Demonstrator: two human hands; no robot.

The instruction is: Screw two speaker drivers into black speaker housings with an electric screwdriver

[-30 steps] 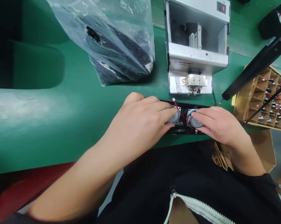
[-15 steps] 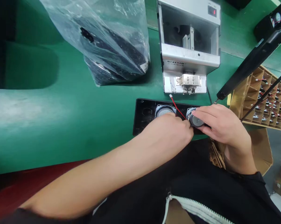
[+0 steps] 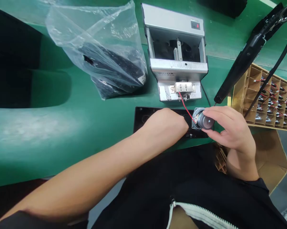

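Note:
A black plastic panel (image 3: 141,116) lies on the green bench in front of me. My right hand (image 3: 229,130) is closed on a small round speaker (image 3: 204,121) at the panel's right end, tilted up. A red and black wire (image 3: 185,106) runs from the speaker up toward the metal machine. My left hand (image 3: 166,125) rests curled over the panel's middle, covering what is under it; its fingertips are hidden.
A grey metal machine (image 3: 175,68) stands just behind the panel. A clear plastic bag of black parts (image 3: 105,57) lies at the back left. A black electric screwdriver (image 3: 243,60) hangs at the right above a cardboard divider tray (image 3: 269,95) of wired parts.
My left hand slid from the left speaker to the panel's middle and curled. My right hand tilted the right speaker up. The view shifted, showing more of the machine.

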